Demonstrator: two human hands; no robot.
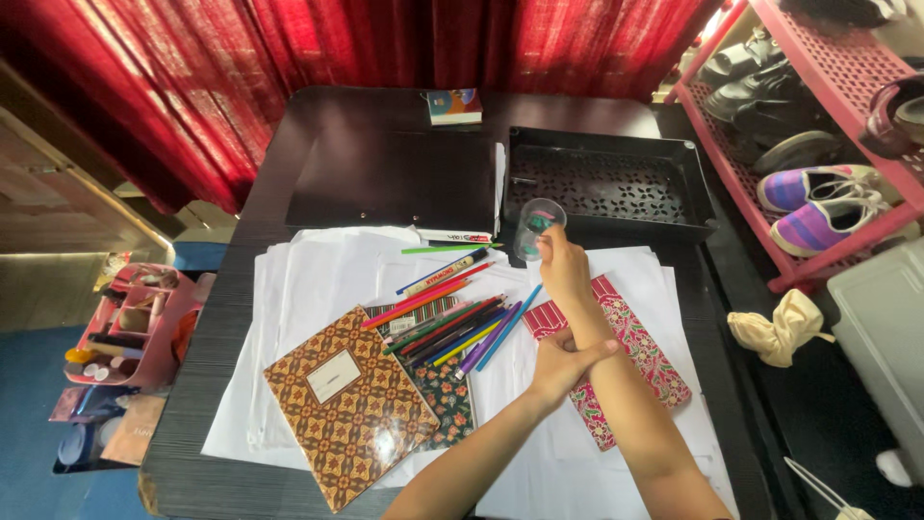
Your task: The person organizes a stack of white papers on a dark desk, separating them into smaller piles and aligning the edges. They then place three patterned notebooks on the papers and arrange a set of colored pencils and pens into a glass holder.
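My right hand (563,268) reaches forward and holds a small clear plastic cup (537,227) with something green inside, just in front of the black perforated tray (674,226). My left hand (561,362) rests against my right forearm, above a red patterned notebook (640,361). A loose fan of coloured pencils and pens (452,323) lies to the left of both hands on white paper sheets (308,289). A single green pencil (448,248) lies near the cup.
A brown patterned notebook (346,404) overlaps a dark floral one (448,395). A black folder (395,178) and a small book (454,106) sit at the back. A pink shoe rack (770,144) stands at right, with a pink organiser (135,327) on the floor at left.
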